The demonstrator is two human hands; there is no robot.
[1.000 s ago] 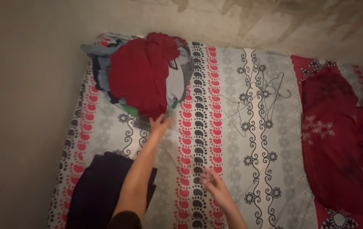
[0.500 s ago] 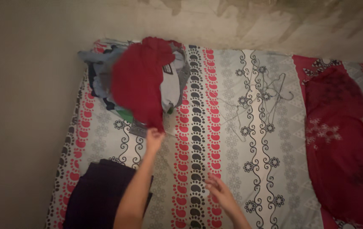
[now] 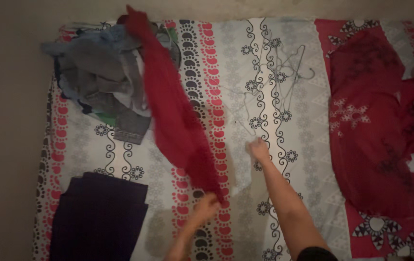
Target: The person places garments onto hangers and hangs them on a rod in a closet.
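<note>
- The single head camera is looking almost straight down on the bed [image 3: 265,63] from well above it.
- It is facing the wall at the bed's far edge, so that edge is lying along the top of the view.
- It is standing far enough off to be taking in nearly the bed's whole width, with bare floor showing left of the bed.
- The person's own forearms are entering from the bottom edge, near the bed's near side.

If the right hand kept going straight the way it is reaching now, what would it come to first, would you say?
Most likely the wire hangers: the right hand points up the patterned bedsheet towards that loose pile, apparently with only sheet between, though the dim light makes this uncertain.
</note>
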